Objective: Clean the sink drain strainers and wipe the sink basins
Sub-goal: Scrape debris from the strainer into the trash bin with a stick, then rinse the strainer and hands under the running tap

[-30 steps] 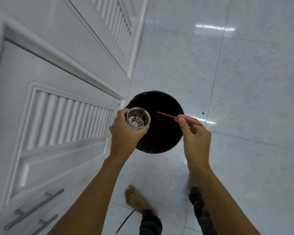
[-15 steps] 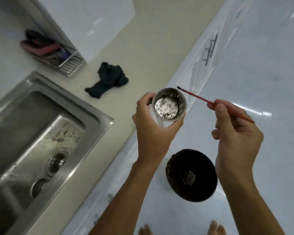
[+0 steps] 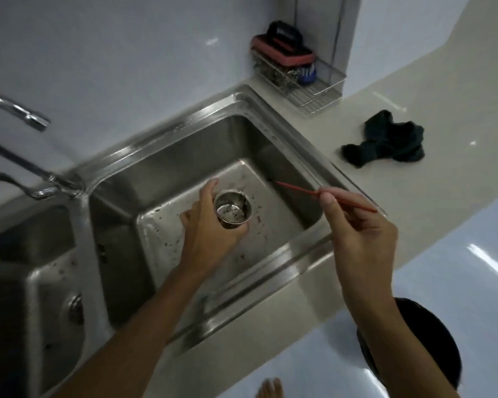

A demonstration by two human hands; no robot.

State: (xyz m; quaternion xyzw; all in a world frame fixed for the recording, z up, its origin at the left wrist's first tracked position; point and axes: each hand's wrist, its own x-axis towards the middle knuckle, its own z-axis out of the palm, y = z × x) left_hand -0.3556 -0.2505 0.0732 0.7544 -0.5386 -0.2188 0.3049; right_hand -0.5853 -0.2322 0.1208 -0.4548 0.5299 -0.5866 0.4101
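Head view: left hand point(image 3: 210, 228) grips a steel drain strainer cup point(image 3: 233, 209), open end up, over the grime-speckled right sink basin point(image 3: 184, 156). Right hand point(image 3: 362, 234), to its right above the basin rim, pinches a thin red stick point(image 3: 296, 188) pointing toward the far corner. Dark cloth point(image 3: 385, 143) lies on the counter beyond the right hand; black bin point(image 3: 431, 326) lies below its forearm.
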